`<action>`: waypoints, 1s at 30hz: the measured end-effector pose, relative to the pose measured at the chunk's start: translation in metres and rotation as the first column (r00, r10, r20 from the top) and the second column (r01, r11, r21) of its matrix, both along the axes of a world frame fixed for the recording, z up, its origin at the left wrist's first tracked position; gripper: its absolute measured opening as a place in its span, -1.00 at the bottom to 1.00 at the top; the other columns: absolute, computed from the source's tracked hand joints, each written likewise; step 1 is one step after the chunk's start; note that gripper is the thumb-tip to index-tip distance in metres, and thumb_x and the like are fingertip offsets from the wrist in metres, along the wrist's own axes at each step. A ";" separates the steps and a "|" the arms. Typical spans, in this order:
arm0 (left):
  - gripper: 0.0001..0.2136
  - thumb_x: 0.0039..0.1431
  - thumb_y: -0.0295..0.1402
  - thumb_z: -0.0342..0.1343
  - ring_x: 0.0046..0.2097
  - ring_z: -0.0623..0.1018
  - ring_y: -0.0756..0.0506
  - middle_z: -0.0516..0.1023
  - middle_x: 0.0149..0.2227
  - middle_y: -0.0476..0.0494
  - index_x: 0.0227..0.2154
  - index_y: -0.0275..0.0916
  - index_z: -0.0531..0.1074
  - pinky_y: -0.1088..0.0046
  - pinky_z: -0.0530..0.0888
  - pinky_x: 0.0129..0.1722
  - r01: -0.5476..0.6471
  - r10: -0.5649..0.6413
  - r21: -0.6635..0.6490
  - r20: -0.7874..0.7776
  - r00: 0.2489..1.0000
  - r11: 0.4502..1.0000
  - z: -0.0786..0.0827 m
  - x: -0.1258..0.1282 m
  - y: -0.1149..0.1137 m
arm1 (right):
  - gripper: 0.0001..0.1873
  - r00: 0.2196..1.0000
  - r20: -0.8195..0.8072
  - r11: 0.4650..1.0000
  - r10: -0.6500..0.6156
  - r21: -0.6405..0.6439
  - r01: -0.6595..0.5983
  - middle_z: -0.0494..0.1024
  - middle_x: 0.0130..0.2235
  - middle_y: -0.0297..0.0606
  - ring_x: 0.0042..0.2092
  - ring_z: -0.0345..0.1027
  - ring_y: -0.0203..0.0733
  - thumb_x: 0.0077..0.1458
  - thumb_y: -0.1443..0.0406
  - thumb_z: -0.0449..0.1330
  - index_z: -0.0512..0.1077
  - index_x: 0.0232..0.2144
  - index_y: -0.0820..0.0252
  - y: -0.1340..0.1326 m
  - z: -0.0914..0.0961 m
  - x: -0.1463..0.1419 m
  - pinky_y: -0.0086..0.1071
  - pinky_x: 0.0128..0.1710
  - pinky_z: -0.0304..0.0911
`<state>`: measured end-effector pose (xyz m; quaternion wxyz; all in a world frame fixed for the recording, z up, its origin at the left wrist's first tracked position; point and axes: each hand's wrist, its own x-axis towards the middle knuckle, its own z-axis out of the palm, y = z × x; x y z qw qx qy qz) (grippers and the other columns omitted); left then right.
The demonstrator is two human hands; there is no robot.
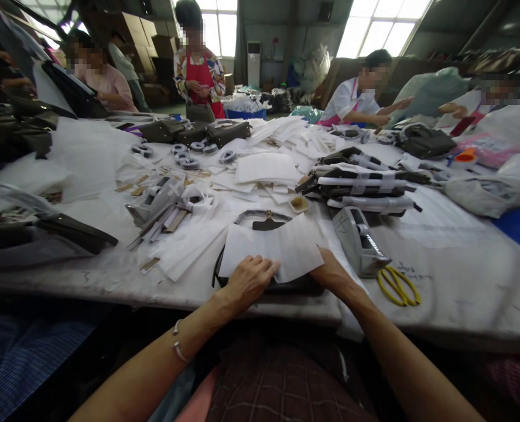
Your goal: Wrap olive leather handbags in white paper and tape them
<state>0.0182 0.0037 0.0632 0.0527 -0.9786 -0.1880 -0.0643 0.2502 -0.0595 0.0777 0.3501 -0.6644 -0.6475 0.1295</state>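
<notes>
A dark handbag (266, 223) lies at the table's near edge with a white sheet of paper (277, 249) spread over it. My left hand (249, 278) rests on the sheet's near left edge, fingers curled down and pressing on the paper. My right hand (330, 271) grips the sheet's near right corner, its fingers tucked under the paper and mostly hidden. The bag's handle and clasp show above the sheet's far edge.
A grey tape dispenser (359, 240) and yellow scissors (398, 285) lie right of my hands. Wrapped dark bags (361, 184) are stacked behind. White paper sheets (266, 167), tape rolls (185, 158) and more bags cover the table. Several people work at the far side.
</notes>
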 end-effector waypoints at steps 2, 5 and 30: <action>-0.66 0.37 -0.45 -0.09 -0.11 0.48 -0.17 0.50 -0.04 -0.21 0.16 -0.26 0.23 0.26 0.40 -0.14 0.033 -0.033 0.025 0.016 0.999 0.999 -0.003 -0.003 -0.002 | -0.73 0.985 0.061 0.979 -0.163 0.134 0.153 0.64 -0.18 -0.13 -0.11 0.51 -0.01 0.18 0.29 0.08 0.56 -0.20 0.19 -0.015 0.025 0.006 -0.11 -0.02 0.39; -0.70 0.37 -0.43 -0.08 -0.10 0.48 -0.16 0.49 0.00 -0.21 0.12 -0.25 0.28 0.27 0.41 -0.13 0.066 -0.069 0.056 0.046 0.997 0.996 -0.007 -0.005 -0.003 | -0.71 0.951 0.117 0.885 -0.286 0.413 0.216 0.57 -0.01 -0.11 0.05 0.44 -0.04 0.22 0.33 0.08 0.51 -0.07 0.16 -0.027 0.060 -0.006 -0.08 0.13 0.29; -0.71 0.36 -0.49 -0.08 0.09 0.52 -0.10 0.55 0.04 -0.23 0.08 -0.32 0.36 0.37 0.47 0.09 0.201 -0.146 -0.172 0.287 0.947 0.964 -0.022 -0.013 -0.007 | -0.77 0.960 0.049 0.948 0.276 -0.175 -0.264 0.65 -0.08 -0.22 0.01 0.52 -0.11 0.19 0.39 0.19 0.61 -0.16 0.08 0.020 -0.028 -0.043 -0.28 0.08 0.36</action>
